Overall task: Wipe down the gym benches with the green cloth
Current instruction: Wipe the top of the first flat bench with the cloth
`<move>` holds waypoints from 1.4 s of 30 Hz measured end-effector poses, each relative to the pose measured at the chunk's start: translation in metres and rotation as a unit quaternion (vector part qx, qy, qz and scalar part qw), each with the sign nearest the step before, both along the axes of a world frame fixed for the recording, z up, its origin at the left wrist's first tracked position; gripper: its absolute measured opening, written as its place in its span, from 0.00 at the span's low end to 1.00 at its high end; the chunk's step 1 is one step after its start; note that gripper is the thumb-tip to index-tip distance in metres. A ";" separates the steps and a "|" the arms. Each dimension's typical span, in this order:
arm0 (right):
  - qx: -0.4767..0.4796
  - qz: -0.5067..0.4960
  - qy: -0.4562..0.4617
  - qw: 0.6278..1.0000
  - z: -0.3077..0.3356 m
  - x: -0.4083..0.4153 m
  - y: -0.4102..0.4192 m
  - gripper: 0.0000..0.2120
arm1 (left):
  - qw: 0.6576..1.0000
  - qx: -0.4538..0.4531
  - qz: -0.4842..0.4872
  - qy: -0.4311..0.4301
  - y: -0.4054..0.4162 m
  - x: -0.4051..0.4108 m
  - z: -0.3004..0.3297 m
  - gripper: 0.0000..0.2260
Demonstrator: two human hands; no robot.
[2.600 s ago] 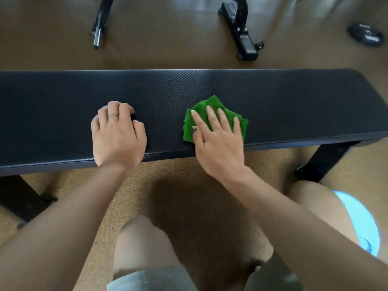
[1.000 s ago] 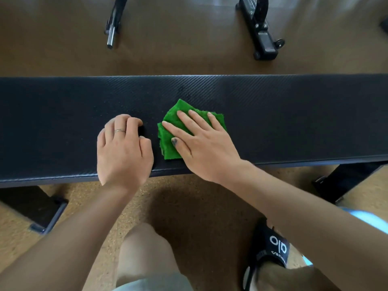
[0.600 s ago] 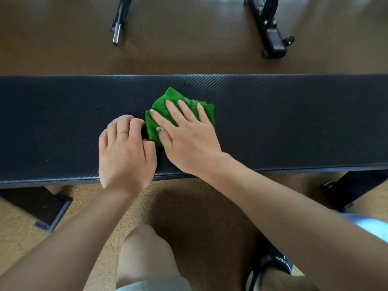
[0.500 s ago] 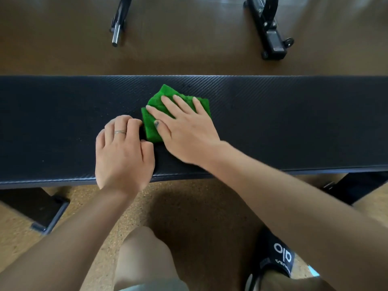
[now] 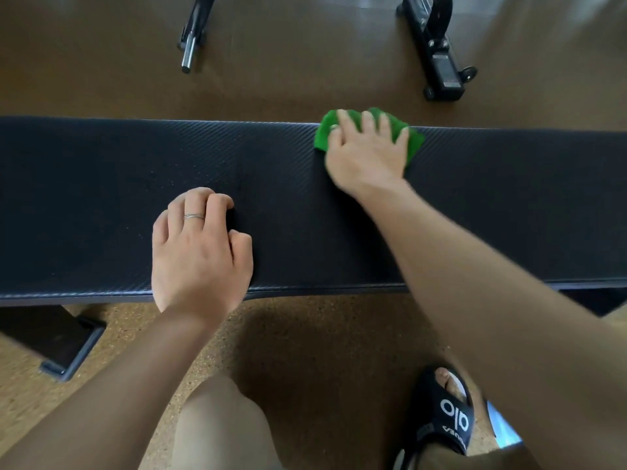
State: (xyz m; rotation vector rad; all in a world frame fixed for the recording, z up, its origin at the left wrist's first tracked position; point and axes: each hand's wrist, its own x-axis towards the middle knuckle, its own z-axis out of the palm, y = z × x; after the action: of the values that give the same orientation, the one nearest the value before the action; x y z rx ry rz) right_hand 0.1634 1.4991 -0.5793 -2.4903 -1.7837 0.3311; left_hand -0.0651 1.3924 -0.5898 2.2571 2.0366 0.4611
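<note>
While the right hand (image 5: 368, 154) presses the green cloth (image 5: 412, 144) flat, fingers spread, the cloth is mostly hidden.
Left hand (image 5: 200, 252) rests on the bench (image 5: 101, 205), fingers curled under, empty.

The long black bench pad (image 5: 475, 205) had a matt covering with a fine diagonal weave like carbon fibre, speckled with tiny pale flecks just left of the right hand (image 5: 368, 157). Under that hand's spread fingers lay the bright green cloth (image 5: 414, 142), soft, fuzzy and matt like microfibre. The left hand (image 5: 200, 252), resting on the pad's near edge, wore a thin shiny metal ring (image 5: 194, 216). Beneath the bench the tan floor (image 5: 305, 334) looked grainy and rough like cork; beyond the cloth the brown floor (image 5: 305, 62) was smooth with a dull sheen. There stood a polished metal bar end (image 5: 187, 57) and a black matt machine foot (image 5: 439, 62). The black slide sandal (image 5: 448, 418) looked smooth and rubbery, with white printed lettering.
</note>
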 end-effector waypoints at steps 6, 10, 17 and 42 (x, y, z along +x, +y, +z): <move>0.056 0.214 0.018 0.975 -0.002 -0.082 -0.053 0.24 | 1.000 -0.005 -0.002 0.014 -0.001 -0.001 0.000 0.17; 0.038 0.160 0.002 0.986 -0.002 0.008 -0.042 0.25 | 1.000 -0.009 -0.002 0.002 -0.002 0.000 0.003 0.18; 0.036 0.058 0.009 0.998 -0.002 -0.011 -0.063 0.26 | 1.000 -0.003 -0.002 0.009 -0.001 0.000 0.000 0.18; 0.037 0.191 0.020 0.981 0.002 -0.050 -0.176 0.26 | 1.000 0.015 -0.024 0.001 -0.003 -0.004 -0.002 0.17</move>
State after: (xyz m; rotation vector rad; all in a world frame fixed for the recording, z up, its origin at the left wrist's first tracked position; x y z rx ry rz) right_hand 0.1136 1.3227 -0.5777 -2.0663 -2.2069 0.3210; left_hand -0.0688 1.3896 -0.5919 2.3201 1.9843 0.4883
